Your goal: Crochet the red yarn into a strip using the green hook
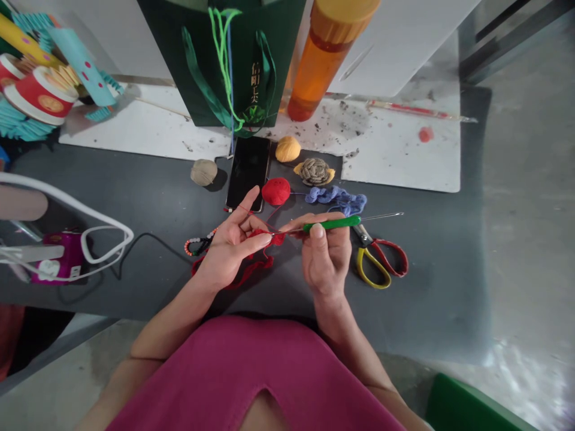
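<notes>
My right hand point(327, 254) is closed around the green handle of a crochet hook point(335, 223), whose thin tip points left. Between the thumb and fingers of my left hand point(233, 248) is a small piece of red crochet point(277, 239), and the hook's tip meets it there. My left index finger is raised, with red yarn running near it. A red ball of yarn point(276, 191) lies just beyond my hands. More red crochet strip point(247, 274) hangs below my left hand, partly hidden by it.
Scissors point(381, 261) lie right of my right hand, near blue crochet point(339, 199). Beyond are a phone point(248, 169), a beige yarn ball point(203, 172), a yellow yarn ball point(288, 149) and a crocheted flower point(315, 172). A green bag point(171, 27) and orange bottle point(321, 66) stand behind.
</notes>
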Demonstrator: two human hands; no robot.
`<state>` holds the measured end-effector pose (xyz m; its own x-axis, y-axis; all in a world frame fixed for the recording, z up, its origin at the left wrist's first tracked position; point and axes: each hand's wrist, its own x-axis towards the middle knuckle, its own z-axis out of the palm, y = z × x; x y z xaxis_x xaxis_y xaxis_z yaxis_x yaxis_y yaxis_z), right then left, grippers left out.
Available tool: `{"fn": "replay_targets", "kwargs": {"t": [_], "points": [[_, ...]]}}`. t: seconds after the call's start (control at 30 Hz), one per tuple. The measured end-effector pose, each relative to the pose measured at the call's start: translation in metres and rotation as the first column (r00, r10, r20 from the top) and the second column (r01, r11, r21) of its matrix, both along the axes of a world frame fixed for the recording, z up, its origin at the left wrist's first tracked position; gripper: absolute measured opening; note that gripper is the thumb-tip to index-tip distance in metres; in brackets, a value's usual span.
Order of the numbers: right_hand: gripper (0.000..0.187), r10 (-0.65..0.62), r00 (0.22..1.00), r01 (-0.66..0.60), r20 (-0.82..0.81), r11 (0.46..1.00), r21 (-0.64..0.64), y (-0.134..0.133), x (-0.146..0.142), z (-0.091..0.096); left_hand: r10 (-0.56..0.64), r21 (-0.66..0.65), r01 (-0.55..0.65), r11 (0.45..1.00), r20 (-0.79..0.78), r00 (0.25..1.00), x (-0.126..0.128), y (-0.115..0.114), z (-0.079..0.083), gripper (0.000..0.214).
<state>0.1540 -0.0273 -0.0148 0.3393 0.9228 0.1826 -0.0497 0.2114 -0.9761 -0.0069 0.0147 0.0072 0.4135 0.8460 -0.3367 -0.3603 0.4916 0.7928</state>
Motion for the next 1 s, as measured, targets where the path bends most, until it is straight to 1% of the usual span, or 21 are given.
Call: {"fn": "replay_targets", "kwargs": {"t": [0.07,0.17,0.2,0.27,0.33,0.37,0.43,0.53,0.6,0.67,0.73,0.8,0.9,0.93,1.0], "points": [[0.013,-0.026,0.998,0.023,0.055,0.999,0.040,0.001,-0.001,0.001,0.018,0.012,-0.018,1.000,-0.010,1.000,0.001,0.000,0.000,0.094],[0.009,-0.069,0.981,0.037,0.184,0.985,0.167,0.003,-0.002,0.004,0.074,0.040,-0.073,0.997,-0.039,0.996,0.002,-0.001,0.000,0.091],[0.009,-0.082,0.963,0.024,0.257,0.975,0.219,0.003,-0.002,0.004,0.095,0.046,-0.093,0.995,-0.047,0.994,0.003,-0.002,0.001,0.091],[0.014,-0.111,0.901,-0.027,0.419,0.950,0.311,0.003,-0.002,0.004,0.122,0.035,-0.121,0.992,-0.039,0.992,0.004,-0.002,0.003,0.092],[0.022,-0.155,0.838,-0.060,0.524,0.927,0.371,0.002,-0.002,0.004,0.122,-0.024,-0.121,0.992,0.014,0.992,0.005,-0.003,0.004,0.094],[0.025,-0.171,0.824,-0.063,0.540,0.920,0.386,0.001,-0.002,0.003,0.110,-0.074,-0.106,0.992,0.052,0.993,0.005,-0.003,0.005,0.094],[0.027,-0.168,0.847,-0.040,0.504,0.926,0.376,-0.001,-0.004,0.003,0.070,-0.193,-0.045,0.980,0.125,0.990,0.006,-0.004,0.005,0.091],[0.020,-0.149,0.920,0.035,0.362,0.952,0.303,-0.005,-0.008,0.003,0.012,-0.329,0.050,0.943,0.186,0.983,0.005,-0.005,0.004,0.084],[0.012,-0.209,0.928,0.129,0.309,0.956,0.262,-0.007,-0.011,0.003,0.009,-0.350,0.058,0.935,0.189,0.982,0.005,-0.005,0.003,0.083],[0.008,-0.283,0.912,0.227,0.297,0.951,0.212,-0.009,-0.012,0.003,0.024,-0.334,0.039,0.942,0.180,0.983,0.005,-0.004,0.003,0.085],[0.008,-0.302,0.920,0.276,0.248,0.951,0.136,-0.010,-0.011,0.001,0.037,-0.313,0.021,0.949,0.180,0.983,0.005,-0.003,0.002,0.087],[0.010,-0.252,0.960,0.247,0.127,0.968,0.052,-0.008,-0.009,-0.002,0.034,-0.298,0.022,0.954,0.182,0.983,0.004,-0.001,0.002,0.087],[0.015,-0.119,0.991,0.116,-0.067,0.992,-0.054,-0.003,-0.008,-0.007,0.005,-0.267,0.040,0.963,0.168,0.986,0.004,-0.001,0.003,0.080],[0.016,-0.074,0.990,0.066,-0.120,0.995,-0.069,-0.002,-0.008,-0.009,-0.003,-0.246,0.043,0.968,0.161,0.987,0.005,-0.001,0.002,0.078],[0.016,-0.009,0.979,-0.003,-0.204,0.998,-0.055,0.000,-0.010,-0.010,-0.014,-0.177,0.038,0.984,0.135,0.991,0.006,-0.003,0.002,0.075]]}}
